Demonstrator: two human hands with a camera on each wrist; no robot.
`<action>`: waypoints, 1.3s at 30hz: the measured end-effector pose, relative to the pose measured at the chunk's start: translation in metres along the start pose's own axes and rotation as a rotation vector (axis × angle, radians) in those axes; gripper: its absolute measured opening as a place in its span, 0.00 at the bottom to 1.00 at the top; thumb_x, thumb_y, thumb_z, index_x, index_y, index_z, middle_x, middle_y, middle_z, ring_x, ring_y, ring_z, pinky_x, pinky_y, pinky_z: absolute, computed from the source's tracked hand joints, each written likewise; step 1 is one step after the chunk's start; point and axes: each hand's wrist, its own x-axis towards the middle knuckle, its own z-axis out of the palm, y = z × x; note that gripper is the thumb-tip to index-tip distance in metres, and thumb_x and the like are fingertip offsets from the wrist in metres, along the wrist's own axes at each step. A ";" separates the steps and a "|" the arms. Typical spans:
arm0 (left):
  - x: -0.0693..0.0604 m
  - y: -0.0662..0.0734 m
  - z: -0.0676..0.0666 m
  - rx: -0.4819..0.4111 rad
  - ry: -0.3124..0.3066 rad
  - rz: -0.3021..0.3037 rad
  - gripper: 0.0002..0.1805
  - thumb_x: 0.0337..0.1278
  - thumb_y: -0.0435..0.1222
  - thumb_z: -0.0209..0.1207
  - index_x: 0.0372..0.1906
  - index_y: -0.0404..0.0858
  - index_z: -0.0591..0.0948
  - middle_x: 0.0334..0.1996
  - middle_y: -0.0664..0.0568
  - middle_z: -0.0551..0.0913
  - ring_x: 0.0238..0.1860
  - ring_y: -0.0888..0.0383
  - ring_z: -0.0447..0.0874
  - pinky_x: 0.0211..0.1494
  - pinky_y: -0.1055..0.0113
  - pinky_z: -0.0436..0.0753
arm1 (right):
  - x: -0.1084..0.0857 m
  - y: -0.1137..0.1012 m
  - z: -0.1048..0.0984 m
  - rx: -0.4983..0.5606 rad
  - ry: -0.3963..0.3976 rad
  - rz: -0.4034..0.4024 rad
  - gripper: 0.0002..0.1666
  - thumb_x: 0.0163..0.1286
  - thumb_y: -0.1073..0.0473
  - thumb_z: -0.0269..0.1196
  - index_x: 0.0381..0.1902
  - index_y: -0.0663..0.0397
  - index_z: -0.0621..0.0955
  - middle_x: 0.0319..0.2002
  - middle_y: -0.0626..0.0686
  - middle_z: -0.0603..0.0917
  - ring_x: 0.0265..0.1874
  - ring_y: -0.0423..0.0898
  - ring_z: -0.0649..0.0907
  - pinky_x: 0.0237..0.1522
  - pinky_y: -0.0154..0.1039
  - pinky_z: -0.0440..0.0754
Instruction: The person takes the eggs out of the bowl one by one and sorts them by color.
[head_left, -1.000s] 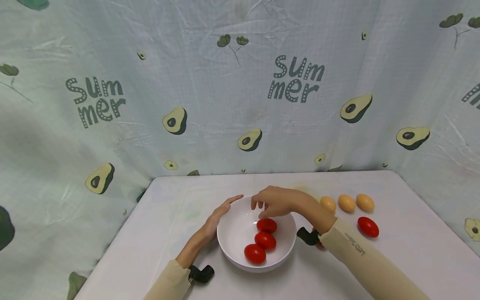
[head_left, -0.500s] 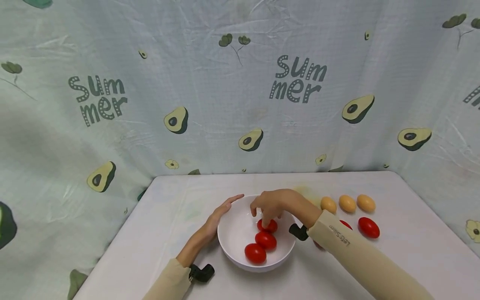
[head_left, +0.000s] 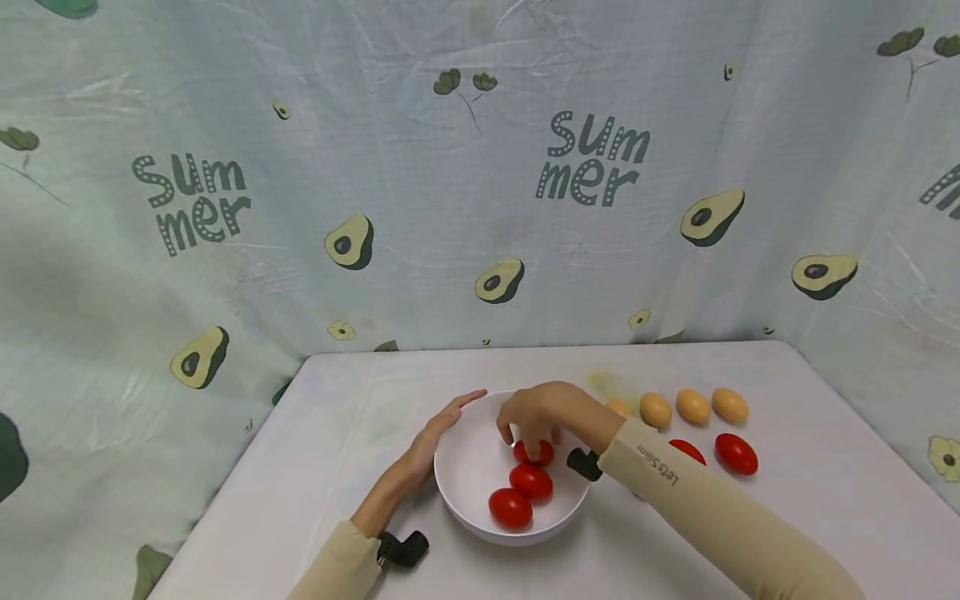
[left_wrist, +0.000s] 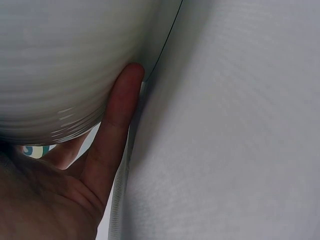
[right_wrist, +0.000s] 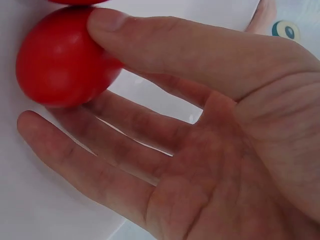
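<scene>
A white bowl [head_left: 465,475] stands on the table with three red eggs in a line inside it. My left hand [head_left: 435,433] lies along the bowl's left outer side; in the left wrist view its extended fingers [left_wrist: 117,107] touch the ribbed wall. Reaching in from the right, my right hand [head_left: 534,414] pinches the farthest red egg [right_wrist: 65,60], thumb on one side and fingers on the other. Nearer to me in the bowl are the middle red egg [head_left: 531,482] and the front red egg [head_left: 510,508].
Right of the bowl, several orange-tan eggs [head_left: 693,406] form a row on the white table [head_left: 360,425]. One red egg [head_left: 737,454] lies near them, and another red egg [head_left: 686,451] is partly hidden by my right sleeve. A printed curtain [head_left: 420,167] hangs behind.
My right hand has come lower and its fingers have closed around the farthest red egg in the bowl. The right forearm has shifted left, uncovering another orange-tan egg. My left hand stays put.
</scene>
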 end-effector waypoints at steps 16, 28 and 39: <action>0.002 -0.001 -0.001 0.005 -0.013 0.028 0.31 0.84 0.50 0.27 0.82 0.47 0.57 0.81 0.44 0.59 0.75 0.44 0.69 0.63 0.73 0.80 | -0.002 -0.002 -0.002 -0.054 -0.015 -0.071 0.17 0.59 0.64 0.75 0.39 0.37 0.84 0.39 0.44 0.81 0.37 0.44 0.82 0.41 0.38 0.89; 0.003 -0.003 -0.001 0.021 0.001 0.020 0.31 0.83 0.49 0.27 0.82 0.47 0.58 0.83 0.42 0.54 0.78 0.40 0.62 0.67 0.76 0.75 | -0.026 0.007 -0.017 -0.015 0.094 -0.227 0.21 0.61 0.65 0.74 0.52 0.44 0.84 0.44 0.46 0.84 0.47 0.45 0.81 0.44 0.40 0.89; 0.002 -0.003 0.001 0.021 0.031 -0.004 0.30 0.84 0.49 0.26 0.82 0.49 0.60 0.81 0.51 0.61 0.75 0.49 0.68 0.67 0.75 0.77 | -0.061 0.046 -0.027 0.100 0.226 -0.309 0.21 0.64 0.66 0.71 0.54 0.48 0.84 0.44 0.45 0.84 0.47 0.45 0.81 0.44 0.37 0.88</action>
